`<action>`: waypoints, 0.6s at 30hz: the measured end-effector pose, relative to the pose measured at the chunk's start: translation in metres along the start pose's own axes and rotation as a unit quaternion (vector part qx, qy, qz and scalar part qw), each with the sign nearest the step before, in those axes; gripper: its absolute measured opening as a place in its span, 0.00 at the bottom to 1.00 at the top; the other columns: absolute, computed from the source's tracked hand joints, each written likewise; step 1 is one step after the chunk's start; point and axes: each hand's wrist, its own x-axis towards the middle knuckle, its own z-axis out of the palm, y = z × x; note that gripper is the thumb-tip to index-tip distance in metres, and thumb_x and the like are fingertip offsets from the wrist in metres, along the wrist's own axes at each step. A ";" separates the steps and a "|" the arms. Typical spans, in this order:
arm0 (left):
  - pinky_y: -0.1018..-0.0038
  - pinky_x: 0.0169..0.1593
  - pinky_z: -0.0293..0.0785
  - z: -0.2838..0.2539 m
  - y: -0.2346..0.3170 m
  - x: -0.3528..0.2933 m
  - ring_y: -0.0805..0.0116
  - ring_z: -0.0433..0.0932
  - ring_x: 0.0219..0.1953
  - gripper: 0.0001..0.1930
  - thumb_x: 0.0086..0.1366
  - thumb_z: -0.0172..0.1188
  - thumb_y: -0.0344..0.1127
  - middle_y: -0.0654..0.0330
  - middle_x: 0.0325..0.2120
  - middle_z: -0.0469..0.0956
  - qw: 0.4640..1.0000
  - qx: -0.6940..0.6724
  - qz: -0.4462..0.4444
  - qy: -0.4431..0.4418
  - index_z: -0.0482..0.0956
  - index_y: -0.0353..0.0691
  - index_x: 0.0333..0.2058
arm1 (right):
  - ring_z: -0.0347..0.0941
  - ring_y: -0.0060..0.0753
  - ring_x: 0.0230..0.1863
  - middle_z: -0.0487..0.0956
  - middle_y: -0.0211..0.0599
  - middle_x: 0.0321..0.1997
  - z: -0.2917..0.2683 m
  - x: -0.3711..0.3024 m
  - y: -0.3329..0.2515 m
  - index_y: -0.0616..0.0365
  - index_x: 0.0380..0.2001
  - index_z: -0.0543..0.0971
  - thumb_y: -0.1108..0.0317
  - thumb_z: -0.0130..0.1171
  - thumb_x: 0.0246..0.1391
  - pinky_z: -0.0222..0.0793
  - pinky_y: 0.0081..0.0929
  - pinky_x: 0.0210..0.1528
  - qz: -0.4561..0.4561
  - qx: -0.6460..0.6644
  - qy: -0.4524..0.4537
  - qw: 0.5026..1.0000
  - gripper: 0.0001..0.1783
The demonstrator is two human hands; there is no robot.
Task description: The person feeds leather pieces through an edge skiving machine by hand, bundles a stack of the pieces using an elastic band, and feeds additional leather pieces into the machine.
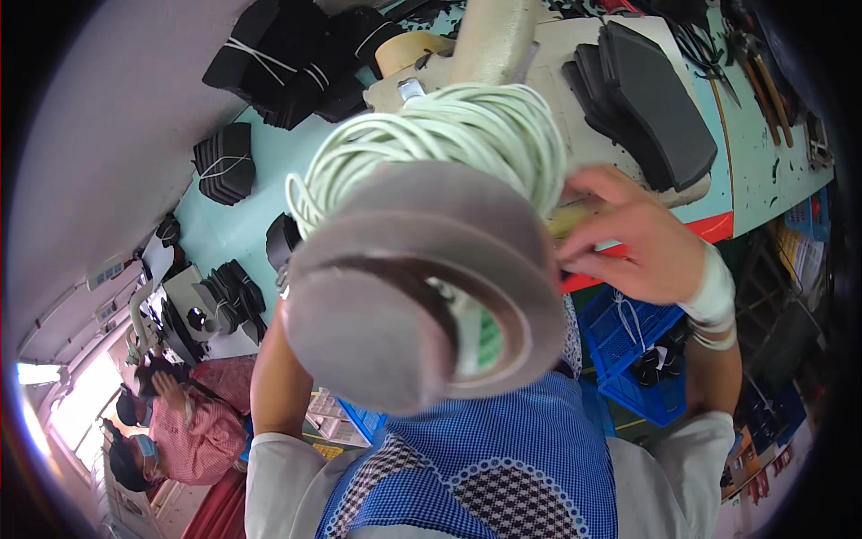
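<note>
A large stack of curved, flat grey pieces [377,332], blurred, fills the middle of the view close in front of me. My left forearm runs up behind its left side, and my left hand is hidden by it. My right hand [642,238] is at the stack's right edge, with a white band around the wrist. Its fingers are bent and smeared by motion. Their tips reach the grey edge, so their grip does not show clearly. Just beyond the stack is a thick coil of pale cord [440,135], and something yellowish shows beside the right fingers.
Behind the coil rises a cream cylindrical machine part [494,45]. Stacked dark grey sheets [660,108] lie at the right. Tied black bundles [278,54] occupy the table's left. A blue basket [628,337] stands below my right hand. Two people [189,422] work at far left.
</note>
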 end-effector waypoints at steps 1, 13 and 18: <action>0.77 0.25 0.64 0.006 0.003 0.003 0.74 0.69 0.19 0.15 0.70 0.49 0.45 0.62 0.19 0.70 1.000 -0.002 -0.010 -0.002 0.71 0.38 0.34 | 0.74 0.44 0.38 0.77 0.40 0.34 0.009 0.007 0.001 0.60 0.30 0.82 0.74 0.65 0.43 0.70 0.37 0.41 -0.060 -0.057 0.028 0.996 0.07; 0.84 0.27 0.71 0.085 0.059 -0.005 0.80 0.76 0.25 0.11 0.70 0.54 0.38 0.60 0.29 0.80 0.949 -0.186 0.004 -0.255 0.75 0.34 0.38 | 0.76 0.43 0.31 0.80 0.39 0.30 -0.048 -0.017 -0.023 0.62 0.29 0.82 0.77 0.69 0.39 0.72 0.31 0.33 -0.030 -0.336 0.338 0.879 0.09; 0.76 0.41 0.76 0.125 0.100 0.019 0.71 0.76 0.41 0.14 0.70 0.52 0.37 0.53 0.44 0.77 0.948 -0.278 0.095 -0.121 0.71 0.32 0.47 | 0.77 0.46 0.36 0.81 0.42 0.31 -0.062 -0.018 0.004 0.66 0.30 0.82 0.60 0.70 0.44 0.73 0.37 0.39 0.030 -0.329 0.436 0.837 0.18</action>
